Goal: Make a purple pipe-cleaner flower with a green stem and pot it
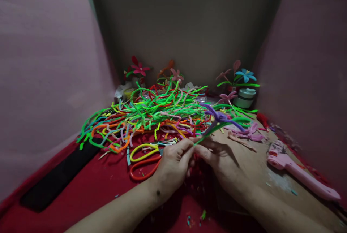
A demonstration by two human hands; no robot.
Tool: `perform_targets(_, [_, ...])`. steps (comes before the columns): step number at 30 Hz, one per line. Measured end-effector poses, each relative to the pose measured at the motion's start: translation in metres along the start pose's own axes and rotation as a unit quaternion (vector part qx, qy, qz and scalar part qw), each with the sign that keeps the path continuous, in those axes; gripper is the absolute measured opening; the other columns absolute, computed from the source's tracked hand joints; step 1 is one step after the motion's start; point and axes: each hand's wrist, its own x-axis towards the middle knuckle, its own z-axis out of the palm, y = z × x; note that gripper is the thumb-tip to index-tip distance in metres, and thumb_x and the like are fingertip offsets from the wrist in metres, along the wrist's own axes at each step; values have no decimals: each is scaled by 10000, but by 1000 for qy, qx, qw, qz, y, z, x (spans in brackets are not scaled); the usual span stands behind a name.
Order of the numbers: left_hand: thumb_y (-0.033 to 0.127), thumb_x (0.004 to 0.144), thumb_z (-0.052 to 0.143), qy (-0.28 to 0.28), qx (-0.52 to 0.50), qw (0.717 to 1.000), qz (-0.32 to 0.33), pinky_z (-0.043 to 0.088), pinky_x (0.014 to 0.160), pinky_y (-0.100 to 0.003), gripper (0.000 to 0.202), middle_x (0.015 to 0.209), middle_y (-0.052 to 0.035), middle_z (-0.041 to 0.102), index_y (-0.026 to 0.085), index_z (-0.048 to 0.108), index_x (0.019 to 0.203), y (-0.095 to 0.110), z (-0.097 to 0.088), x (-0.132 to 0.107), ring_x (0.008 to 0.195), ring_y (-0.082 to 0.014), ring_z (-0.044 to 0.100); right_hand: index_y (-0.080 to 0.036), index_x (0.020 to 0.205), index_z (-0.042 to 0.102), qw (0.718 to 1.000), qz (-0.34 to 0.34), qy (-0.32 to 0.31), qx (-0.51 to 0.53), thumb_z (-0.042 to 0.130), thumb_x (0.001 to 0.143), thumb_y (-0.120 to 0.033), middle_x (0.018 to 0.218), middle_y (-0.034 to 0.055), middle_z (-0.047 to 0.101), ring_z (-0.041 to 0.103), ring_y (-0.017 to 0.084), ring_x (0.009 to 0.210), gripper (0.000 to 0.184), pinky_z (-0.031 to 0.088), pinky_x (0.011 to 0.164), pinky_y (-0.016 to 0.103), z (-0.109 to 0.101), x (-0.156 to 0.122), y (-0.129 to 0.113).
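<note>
A purple pipe-cleaner flower [219, 116] with a green stem and long green leaves is held up in front of me. My left hand [176, 159] pinches the low end of the green stem between thumb and fingers. Right beside it, my right hand [221, 155] closes its thumb and fingers on the same stem, the fingertips of both hands nearly touching. The flower tilts up and to the right above my right hand. Scissors [145, 168] with yellow and orange handles lie by my left hand, their blades partly hidden behind it.
A big tangled heap of pipe cleaners [162, 108] fills the back. A pink glue gun [298, 175] lies on a brown board [255, 164] at the right, near a pink flower [251, 132]. A black strip [62, 175] lies left. Finished flowers and a pale jar [244, 98] stand behind.
</note>
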Motion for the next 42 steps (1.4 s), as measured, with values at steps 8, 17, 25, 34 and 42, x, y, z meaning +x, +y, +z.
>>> perform_targets(8, [255,828,527,-59,-300,944,-122,324,303,-142,173,455,51,494,130,558,712,5,-3,7,272,-24,333,-176,601,560,999,19,22,-20,597,746,-300,576,-28,514,463,115,579,195,397,599,250,-2,2,-3])
perform_targets(17, [219,824,559,-224,-484,826,-182,360,267,-142,112,468,71,449,119,573,773,-4,-13,9,258,0,197,-182,861,692,995,31,-45,79,653,725,-337,639,-1,566,483,143,642,210,387,645,294,-12,8,19])
perform_targets(25, [295,860,471,-81,-144,985,-49,353,399,-178,200,538,27,519,153,571,762,7,-5,3,383,-62,435,-206,752,704,998,-34,42,41,668,703,-356,828,39,648,551,218,860,162,424,804,350,-8,6,17])
perform_targets(34, [203,904,376,29,184,967,173,351,577,-234,226,641,-7,538,188,547,758,-6,-3,-4,562,-112,479,-209,744,686,995,-35,66,-72,633,748,-336,797,23,614,541,206,823,138,430,800,334,-6,0,5])
perform_targets(42, [270,862,457,17,1,1000,26,342,440,-185,214,533,44,485,176,544,691,6,-4,2,404,-63,434,-214,792,684,1000,-18,7,-3,595,760,-293,817,22,670,592,192,822,123,456,787,334,-2,5,3])
